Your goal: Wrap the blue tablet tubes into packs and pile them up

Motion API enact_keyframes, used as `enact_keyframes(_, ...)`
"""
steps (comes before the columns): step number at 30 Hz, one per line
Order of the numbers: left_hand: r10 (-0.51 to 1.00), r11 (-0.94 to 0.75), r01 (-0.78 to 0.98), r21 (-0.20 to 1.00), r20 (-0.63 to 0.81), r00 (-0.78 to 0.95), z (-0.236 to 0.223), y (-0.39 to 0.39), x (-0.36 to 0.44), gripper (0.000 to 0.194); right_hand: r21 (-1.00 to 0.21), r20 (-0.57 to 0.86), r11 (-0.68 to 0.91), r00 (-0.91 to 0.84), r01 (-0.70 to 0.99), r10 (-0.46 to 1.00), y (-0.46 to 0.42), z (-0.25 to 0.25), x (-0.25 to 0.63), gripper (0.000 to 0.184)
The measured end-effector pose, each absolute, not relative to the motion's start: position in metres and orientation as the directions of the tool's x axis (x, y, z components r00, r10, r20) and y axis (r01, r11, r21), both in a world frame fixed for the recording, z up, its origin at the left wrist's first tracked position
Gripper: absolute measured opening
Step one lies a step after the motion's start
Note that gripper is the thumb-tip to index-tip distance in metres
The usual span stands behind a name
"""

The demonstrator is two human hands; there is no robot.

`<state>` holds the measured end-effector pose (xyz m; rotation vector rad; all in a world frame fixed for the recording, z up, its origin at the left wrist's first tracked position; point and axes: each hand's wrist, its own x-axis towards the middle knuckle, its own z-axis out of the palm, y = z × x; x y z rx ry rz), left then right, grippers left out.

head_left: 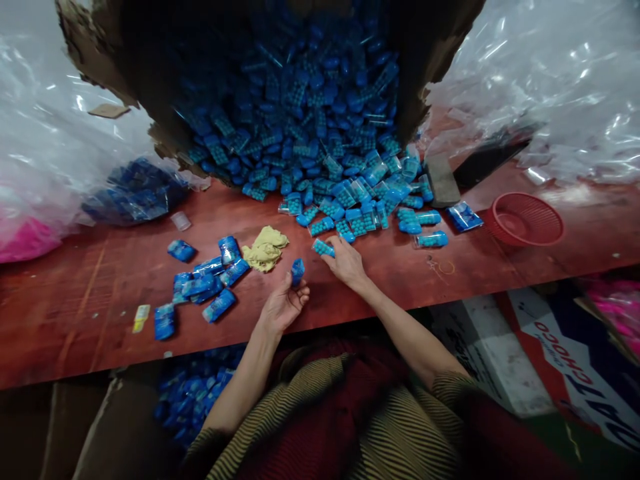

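My left hand (pixel 286 305) pinches a small blue printed sleeve (pixel 297 270) between thumb and fingers, its other fingers curled below. Just to its right, my right hand (pixel 346 262) grips a small clear bottle (pixel 323 248) filled with light-blue pellets. The sleeve and the bottle are apart. Beyond the right hand, a heap of similar blue-capped bottles (pixel 360 200) spills from a torn cardboard box (pixel 100 60) onto the table. Left of my left hand lie several bottles in printed blue sleeves (pixel 200 285), beside a crumpled yellow cloth (pixel 266 249).
The red tabletop (pixel 100 280) runs across the view. On the right stand a red plastic basket (pixel 525 220) and a flat blue packet stack (pixel 464 217). A clear bag of blue wrappers (pixel 137 193) lies on the left. Below the table's edge, more blue bottles (pixel 200 393) fill a container.
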<state>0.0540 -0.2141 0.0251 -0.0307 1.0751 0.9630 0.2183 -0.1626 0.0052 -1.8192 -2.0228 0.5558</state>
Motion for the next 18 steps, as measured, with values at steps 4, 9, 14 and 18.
enact_keyframes(4,0.669,0.586,-0.69,0.424,-0.733,0.118,0.022,-0.215,0.056,0.024,-0.729,0.039,0.058,-0.044,0.683,0.998,-0.161,-0.001,0.226,0.02)
enact_keyframes(9,0.702,0.561,-0.677,0.477,-0.707,0.084,0.016,-0.214,0.057,0.021,-0.983,-0.145,-0.142,-0.014,0.116,0.989,-0.168,0.014,0.24,0.025)
enact_keyframes(14,0.747,0.522,-0.666,0.533,-0.663,0.055,0.011,-0.213,0.057,0.019,-0.971,-0.199,-0.217,-0.163,-0.102,0.966,-0.186,0.039,0.245,0.03)
enact_keyframes(18,0.797,0.48,-0.64,0.6,-0.604,0.031,0.009,-0.215,0.059,0.026,-0.985,-0.163,-0.173,-0.214,-0.027,0.963,-0.193,0.043,0.241,0.028)
